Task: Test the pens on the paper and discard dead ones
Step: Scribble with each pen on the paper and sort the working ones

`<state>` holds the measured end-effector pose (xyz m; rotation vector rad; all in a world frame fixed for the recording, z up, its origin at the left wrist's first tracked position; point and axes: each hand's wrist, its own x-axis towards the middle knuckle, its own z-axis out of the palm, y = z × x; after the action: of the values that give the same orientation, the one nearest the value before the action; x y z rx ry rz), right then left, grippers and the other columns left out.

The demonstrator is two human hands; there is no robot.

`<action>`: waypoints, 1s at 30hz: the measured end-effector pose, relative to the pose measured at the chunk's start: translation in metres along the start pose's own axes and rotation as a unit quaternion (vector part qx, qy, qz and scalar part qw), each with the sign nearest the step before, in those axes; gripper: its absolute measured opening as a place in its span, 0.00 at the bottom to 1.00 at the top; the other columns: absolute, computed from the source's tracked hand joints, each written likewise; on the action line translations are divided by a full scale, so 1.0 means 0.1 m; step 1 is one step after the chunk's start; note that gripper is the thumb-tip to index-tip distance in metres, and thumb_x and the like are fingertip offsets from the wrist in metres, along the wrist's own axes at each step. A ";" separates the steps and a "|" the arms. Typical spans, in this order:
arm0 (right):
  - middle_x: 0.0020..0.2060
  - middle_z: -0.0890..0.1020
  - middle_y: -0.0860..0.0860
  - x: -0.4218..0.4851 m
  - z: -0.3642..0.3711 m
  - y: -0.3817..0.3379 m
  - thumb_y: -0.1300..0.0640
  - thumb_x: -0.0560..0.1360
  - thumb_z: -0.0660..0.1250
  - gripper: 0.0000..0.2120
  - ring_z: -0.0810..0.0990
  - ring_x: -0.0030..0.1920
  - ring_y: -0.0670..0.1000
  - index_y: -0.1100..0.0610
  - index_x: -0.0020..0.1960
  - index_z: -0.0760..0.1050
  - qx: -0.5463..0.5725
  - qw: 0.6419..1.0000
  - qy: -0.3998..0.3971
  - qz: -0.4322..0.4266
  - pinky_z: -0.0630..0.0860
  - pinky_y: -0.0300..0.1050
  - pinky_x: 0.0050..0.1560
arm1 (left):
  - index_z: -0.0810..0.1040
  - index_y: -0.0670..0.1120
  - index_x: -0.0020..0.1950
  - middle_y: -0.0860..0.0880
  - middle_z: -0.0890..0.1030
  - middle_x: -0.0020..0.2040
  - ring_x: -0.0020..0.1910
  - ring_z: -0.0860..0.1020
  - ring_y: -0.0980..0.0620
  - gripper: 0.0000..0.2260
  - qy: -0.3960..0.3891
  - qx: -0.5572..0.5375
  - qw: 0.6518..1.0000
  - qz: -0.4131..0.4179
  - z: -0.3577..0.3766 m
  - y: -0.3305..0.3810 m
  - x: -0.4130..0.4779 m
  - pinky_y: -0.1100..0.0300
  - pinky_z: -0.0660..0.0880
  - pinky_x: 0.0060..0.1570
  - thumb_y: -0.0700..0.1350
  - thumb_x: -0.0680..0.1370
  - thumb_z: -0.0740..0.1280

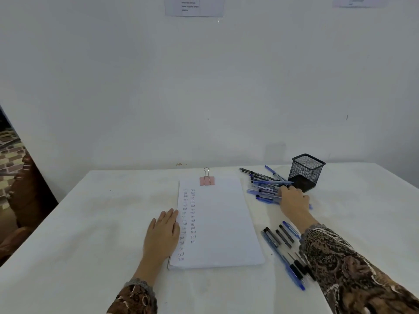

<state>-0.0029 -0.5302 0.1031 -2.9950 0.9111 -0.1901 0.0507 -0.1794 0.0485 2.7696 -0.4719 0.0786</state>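
On white tabletop (90,223): status of both hands

Left hand (162,232) flat, fingers straight, pressing left edge of white paper sheet (217,223) bearing handwritten columns. Right hand (293,200) over heap of blue pens (263,186) beside black mesh cup (306,172); fingers bent down, grip cannot be told.

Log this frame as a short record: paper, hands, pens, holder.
paper: pad with two columns of "Test" marks at its left, rest blank
binder clip: pink, on the pad's top edge
left hand: flat, fingers on the pad's left edge
right hand: reaching into the far pen pile; grip cannot be told
near pens: lying side by side next to the right sleeve
mesh holder: black, upright, right of the pile
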 end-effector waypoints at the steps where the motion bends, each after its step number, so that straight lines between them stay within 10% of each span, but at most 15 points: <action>1: 0.62 0.72 0.55 0.01 0.01 0.02 0.60 0.78 0.58 0.14 0.69 0.64 0.57 0.55 0.64 0.68 -0.004 1.000 0.004 -0.002 0.67 0.54 0.62 | 0.53 0.51 0.76 0.55 0.54 0.76 0.75 0.50 0.55 0.27 -0.002 0.003 1.000 -0.001 0.00 0.00 0.00 0.56 0.46 0.73 0.53 0.77 0.39; 8: 0.59 0.74 0.57 0.07 0.07 0.11 0.61 0.79 0.56 0.12 0.73 0.59 0.57 0.60 0.61 0.71 0.014 0.997 -0.014 -0.071 0.72 0.49 0.58 | 0.53 0.50 0.76 0.54 0.55 0.76 0.75 0.51 0.54 0.42 0.006 0.011 1.000 0.006 0.03 -0.03 0.01 0.56 0.47 0.73 0.59 0.64 0.28; 24: 0.60 0.72 0.55 0.12 0.06 0.12 0.58 0.80 0.56 0.12 0.71 0.62 0.55 0.57 0.61 0.70 -0.080 0.994 -0.017 -0.077 0.70 0.49 0.60 | 0.54 0.50 0.76 0.54 0.55 0.76 0.75 0.51 0.55 0.42 0.018 -0.005 1.000 0.016 0.03 -0.05 0.02 0.56 0.47 0.73 0.59 0.65 0.28; 30: 0.54 0.76 0.55 0.10 -0.15 0.17 0.57 0.79 0.59 0.08 0.75 0.54 0.56 0.55 0.55 0.75 0.091 0.993 0.032 -0.060 0.70 0.48 0.54 | 0.63 0.48 0.73 0.51 0.63 0.73 0.74 0.58 0.51 0.39 0.033 -0.050 0.998 0.029 -0.01 -0.04 -0.01 0.54 0.53 0.72 0.60 0.68 0.34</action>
<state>-0.0059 -0.5493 0.1180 -2.8893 0.6762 -0.3523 0.0507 -0.1751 0.0482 2.6459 -0.5238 0.1563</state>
